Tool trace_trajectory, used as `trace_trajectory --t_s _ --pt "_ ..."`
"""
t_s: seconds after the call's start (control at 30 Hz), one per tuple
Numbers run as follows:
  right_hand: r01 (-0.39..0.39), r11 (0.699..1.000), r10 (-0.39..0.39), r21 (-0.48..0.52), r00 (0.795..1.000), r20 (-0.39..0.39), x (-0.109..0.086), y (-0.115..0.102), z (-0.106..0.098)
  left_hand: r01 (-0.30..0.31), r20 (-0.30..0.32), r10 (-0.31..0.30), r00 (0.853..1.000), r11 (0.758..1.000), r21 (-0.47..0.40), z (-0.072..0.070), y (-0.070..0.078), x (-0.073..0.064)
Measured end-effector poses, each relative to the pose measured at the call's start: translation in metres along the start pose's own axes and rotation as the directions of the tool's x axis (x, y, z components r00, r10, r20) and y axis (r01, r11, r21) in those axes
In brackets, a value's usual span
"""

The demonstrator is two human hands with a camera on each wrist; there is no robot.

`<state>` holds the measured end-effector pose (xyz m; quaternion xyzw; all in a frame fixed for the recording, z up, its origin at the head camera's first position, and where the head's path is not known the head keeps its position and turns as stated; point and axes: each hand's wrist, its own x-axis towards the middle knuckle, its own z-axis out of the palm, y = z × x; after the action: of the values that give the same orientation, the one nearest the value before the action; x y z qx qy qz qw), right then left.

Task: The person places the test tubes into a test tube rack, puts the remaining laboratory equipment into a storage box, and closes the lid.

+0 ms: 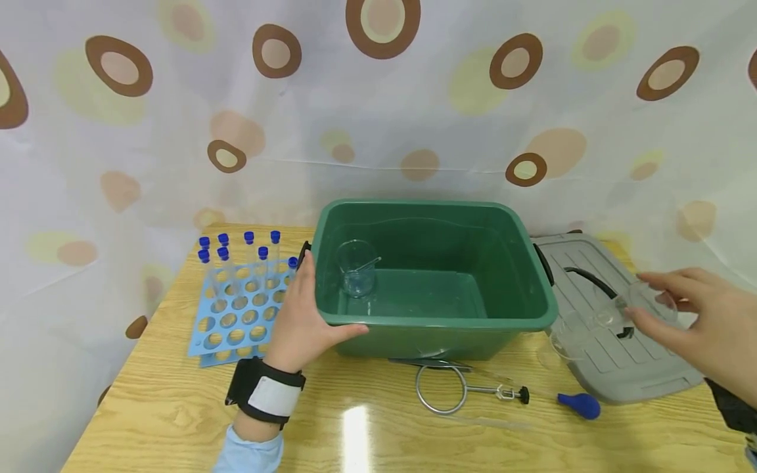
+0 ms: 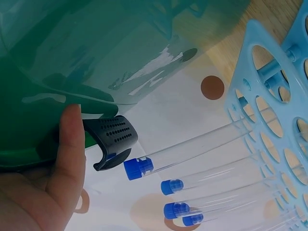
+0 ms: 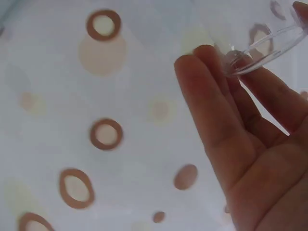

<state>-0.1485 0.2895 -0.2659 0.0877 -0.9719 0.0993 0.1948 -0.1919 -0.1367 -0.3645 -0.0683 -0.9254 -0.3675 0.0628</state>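
Observation:
My left hand (image 1: 301,322) rests against the left front corner of a green plastic bin (image 1: 437,323), thumb along the front rim and fingers straight up the side. In the left wrist view a finger lies beside the bin's black handle (image 2: 115,139). Inside the bin stands a glass beaker (image 1: 358,279) with a thin rod leaning in it. My right hand (image 1: 704,315) pinches a clear, round-ended glass vessel (image 1: 659,303) between thumb and fingers, above the grey lid (image 1: 650,378). The right wrist view shows the vessel's curved edge (image 3: 269,57) at the fingertips; its kind I cannot tell.
A blue rack (image 1: 227,338) with several blue-capped test tubes stands left of the bin. More clear glassware (image 1: 570,338) lies on the lid's left edge. A metal ring clamp (image 1: 442,410) and a blue rubber bulb (image 1: 582,405) lie in front. A patterned curtain (image 1: 378,131) hangs behind.

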Motion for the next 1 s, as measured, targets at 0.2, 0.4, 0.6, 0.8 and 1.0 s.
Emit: trace_trajectory --t_s 0.2,0.4,0.6,0.8,1.0 --pt "0.098 0.994 -0.089 0.052 0.986 -0.144 0.036 -0.009 -0.026 0.007 -0.003 -0.007 1.0 1.0 -0.006 -0.004 -0.001 -0.001" --pt "0.106 0.991 -0.106 -0.079 0.994 0.008 0.066 -0.036 -0.038 -0.002 -0.011 0.002 1.0 1.0 -0.003 -0.002 -0.001 0.0" --pt "0.193 0.974 -0.177 -0.116 0.975 0.134 0.09 -0.065 -0.037 -0.007 -0.02 0.007 1.0 1.0 -0.005 0.001 -0.001 0.001" --pt "0.229 0.973 -0.226 0.023 0.93 0.288 0.118 -0.087 -0.009 -0.022 -0.038 0.023 0.999 0.999 0.024 0.005 -0.003 0.004" --pt "0.252 0.955 -0.295 0.153 0.84 0.455 0.149 -0.117 0.038 -0.004 -0.036 0.004 0.999 1.0 0.022 0.004 -0.004 0.003"
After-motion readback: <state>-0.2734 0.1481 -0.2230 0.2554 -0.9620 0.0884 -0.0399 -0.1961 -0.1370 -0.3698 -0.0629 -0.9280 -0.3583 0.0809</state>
